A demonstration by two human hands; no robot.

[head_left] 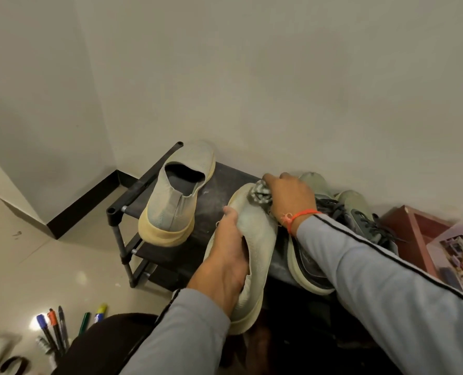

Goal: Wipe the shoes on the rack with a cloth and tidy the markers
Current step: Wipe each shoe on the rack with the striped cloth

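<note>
Markers point(59, 331) lie on the floor left of the rack point(132, 212). One pale shoe point(174, 196) stands on the rack's top. Right of it, the left hand point(229, 255) grips a second shoe point(254, 231) while the right hand point(289, 196) clutches a cloth point(260, 194) against its toe.

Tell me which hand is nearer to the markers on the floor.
Left. The left hand grips the pale shoe just up and right of the markers; the right hand holds the cloth at the shoe's toe, farther away.

Pale grey shoe point(254, 231); cloth point(260, 194) seemingly grey-patterned.
</note>
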